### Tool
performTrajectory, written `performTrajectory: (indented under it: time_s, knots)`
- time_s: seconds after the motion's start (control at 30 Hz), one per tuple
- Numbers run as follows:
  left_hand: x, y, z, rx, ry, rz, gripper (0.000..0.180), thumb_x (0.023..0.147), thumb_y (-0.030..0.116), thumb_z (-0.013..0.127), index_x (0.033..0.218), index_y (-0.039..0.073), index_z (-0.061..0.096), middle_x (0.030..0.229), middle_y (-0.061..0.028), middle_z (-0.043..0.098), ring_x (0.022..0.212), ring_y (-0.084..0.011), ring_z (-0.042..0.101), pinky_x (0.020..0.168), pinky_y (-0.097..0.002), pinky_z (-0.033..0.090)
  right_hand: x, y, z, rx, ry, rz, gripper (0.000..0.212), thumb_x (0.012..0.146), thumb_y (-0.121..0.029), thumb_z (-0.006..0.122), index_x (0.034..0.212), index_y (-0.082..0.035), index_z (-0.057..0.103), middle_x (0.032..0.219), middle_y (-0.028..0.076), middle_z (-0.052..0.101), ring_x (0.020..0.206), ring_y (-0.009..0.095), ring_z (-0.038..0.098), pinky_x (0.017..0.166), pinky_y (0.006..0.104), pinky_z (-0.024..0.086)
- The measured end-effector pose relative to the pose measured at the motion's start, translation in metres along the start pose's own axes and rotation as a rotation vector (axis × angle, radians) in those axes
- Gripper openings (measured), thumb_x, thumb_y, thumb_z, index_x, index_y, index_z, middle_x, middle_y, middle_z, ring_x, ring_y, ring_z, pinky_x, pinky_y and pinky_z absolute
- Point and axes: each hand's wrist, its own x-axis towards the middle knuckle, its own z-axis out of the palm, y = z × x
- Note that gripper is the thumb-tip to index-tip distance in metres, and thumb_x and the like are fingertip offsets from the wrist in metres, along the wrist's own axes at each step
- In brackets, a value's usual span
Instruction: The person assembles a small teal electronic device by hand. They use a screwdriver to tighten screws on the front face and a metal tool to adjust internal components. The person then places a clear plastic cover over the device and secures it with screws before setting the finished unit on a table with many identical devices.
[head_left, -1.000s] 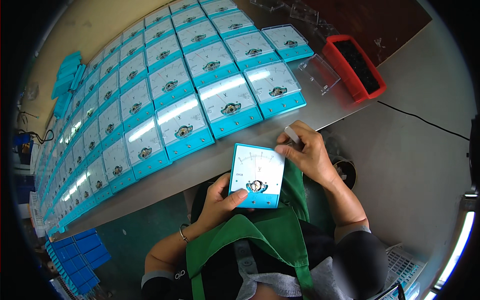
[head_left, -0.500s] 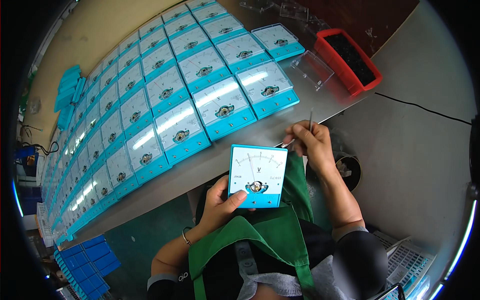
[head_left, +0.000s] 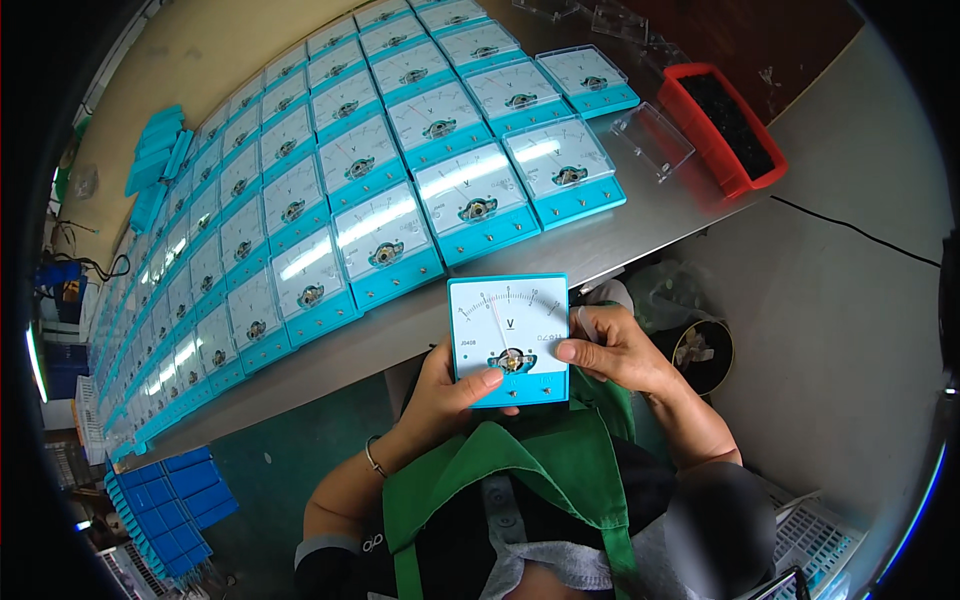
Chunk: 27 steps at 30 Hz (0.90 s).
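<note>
- A blue-framed panel meter [head_left: 509, 340] with a white dial sits just below frame centre, over the person's green apron [head_left: 520, 480].
- The left hand [head_left: 452, 392] grips its lower left edge, thumb on the front.
- The right hand [head_left: 617, 350] clasps its right side, fingers curled.
- Rows of matching meters [head_left: 330, 190] cover the steel table [head_left: 640, 215] above.
- Upper right, a red tray [head_left: 722, 128] holds dark small parts; a clear cover [head_left: 653, 140] lies beside it.
</note>
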Motion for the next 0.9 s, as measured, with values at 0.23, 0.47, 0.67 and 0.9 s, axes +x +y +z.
performTrajectory:
  time_s: [0.23,0.47,0.67,0.9]
  knots:
    - [0.001,0.005,0.001,0.044,-0.025,-0.058,0.047,0.080,0.020,0.063,0.116,-0.003,0.043,0.104,-0.0147,0.056,0.087,-0.0221,0.060,0.062,-0.0346,0.056,0.002,0.006,0.002,0.021,-0.019,0.003,0.027,0.088,-0.027,0.060,0.084,-0.001,0.057,0.056,-0.005,0.043,0.048,0.002,0.035,0.042,0.0206,0.024]
    - [-0.002,0.002,-0.001,0.049,-0.011,-0.043,0.047,0.079,0.020,0.062,0.115,-0.003,0.043,0.104,-0.0159,0.056,0.085,-0.0235,0.062,0.061,-0.0348,0.056,0.003,0.006,0.004,-0.010,-0.036,0.015,0.026,0.088,-0.027,0.059,0.085,-0.001,0.058,0.057,-0.005,0.044,0.050,0.002,0.036,0.043,0.0208,0.024]
    - [-0.006,0.002,-0.010,0.063,0.017,-0.063,0.046,0.080,0.019,0.064,0.116,-0.002,0.044,0.105,-0.0142,0.056,0.088,-0.0223,0.060,0.065,-0.0346,0.057,0.012,0.012,0.007,-0.052,-0.054,0.004,0.025,0.088,-0.026,0.060,0.085,-0.001,0.058,0.055,-0.005,0.044,0.049,0.002,0.036,0.043,0.0207,0.025]
    - [-0.007,0.005,-0.023,0.044,0.038,-0.063,0.048,0.079,0.020,0.066,0.116,-0.002,0.045,0.104,-0.0138,0.057,0.087,-0.0224,0.061,0.066,-0.0346,0.057,0.027,0.010,0.013,-0.045,-0.058,0.057,0.026,0.086,-0.027,0.062,0.082,-0.002,0.057,0.055,-0.004,0.045,0.046,0.002,0.038,0.040,0.0202,0.027]
